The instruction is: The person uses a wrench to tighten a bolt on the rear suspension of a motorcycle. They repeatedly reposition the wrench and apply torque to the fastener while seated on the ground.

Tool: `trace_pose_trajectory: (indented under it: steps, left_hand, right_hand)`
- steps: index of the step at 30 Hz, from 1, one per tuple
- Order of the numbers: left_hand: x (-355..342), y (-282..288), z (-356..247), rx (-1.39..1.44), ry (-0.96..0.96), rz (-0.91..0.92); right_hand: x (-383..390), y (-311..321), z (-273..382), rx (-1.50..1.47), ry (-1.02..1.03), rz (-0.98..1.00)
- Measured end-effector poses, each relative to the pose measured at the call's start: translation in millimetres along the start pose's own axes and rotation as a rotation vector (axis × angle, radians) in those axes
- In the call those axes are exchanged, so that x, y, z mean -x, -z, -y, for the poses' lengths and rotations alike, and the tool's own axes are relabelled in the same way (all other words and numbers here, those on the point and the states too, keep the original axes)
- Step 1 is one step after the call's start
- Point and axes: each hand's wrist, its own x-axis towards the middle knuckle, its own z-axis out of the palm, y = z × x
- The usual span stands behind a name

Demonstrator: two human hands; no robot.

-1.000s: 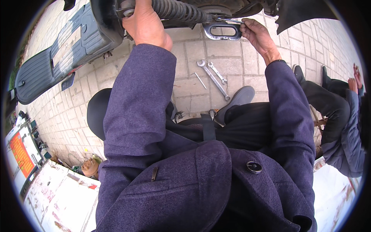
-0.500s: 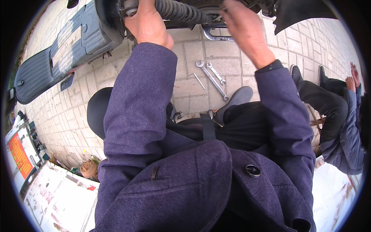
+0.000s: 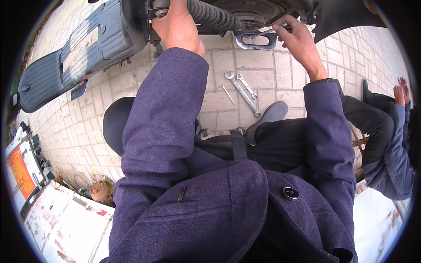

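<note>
A scooter [image 3: 87, 48] lies on its side across the top of the view, on brick paving. My left hand [image 3: 177, 28] is closed around the end of its black ribbed shock absorber [image 3: 215, 17]. Just right of that hangs a grey metal loop bracket [image 3: 256, 41]. My right hand [image 3: 298, 41] is beside the bracket and pinches a slim metal tool [image 3: 263, 32] whose tip points left over the loop. Both of my sleeves are purple.
Two wrenches and a thin rod [image 3: 241, 90] lie on the paving between my arms. A black round seat [image 3: 115, 125] is under me. Another person [image 3: 390, 144] crouches at the right edge. A white box [image 3: 66, 223] and clutter fill the lower left.
My right hand swung left over the bracket half a second ago and has come back to its right side with the tool. The left hand has kept its grip.
</note>
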Motion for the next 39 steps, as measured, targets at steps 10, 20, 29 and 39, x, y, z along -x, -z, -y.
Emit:
trace_pose_trajectory:
  steps: [10,20,29,39]
  left_hand:
    - [-1.1,1.5,2.3,0.026,0.004,0.019]
    - [-2.3,3.4,5.0,0.03,-0.021,0.05]
    - [0.6,0.0,0.9,0.028,-0.007,0.033]
    - [-1.2,1.9,2.4,0.024,-0.048,0.067]
  right_hand:
    - [-3.6,-18.6,-103.2,-1.022,-0.409,-0.046]
    - [-6.9,-32.4,-125.1,-1.201,-0.373,0.036]
    - [-11.4,-34.5,-127.4,-1.236,-0.327,0.1]
    - [-20.0,-34.9,-127.6,-1.132,-0.255,0.085]
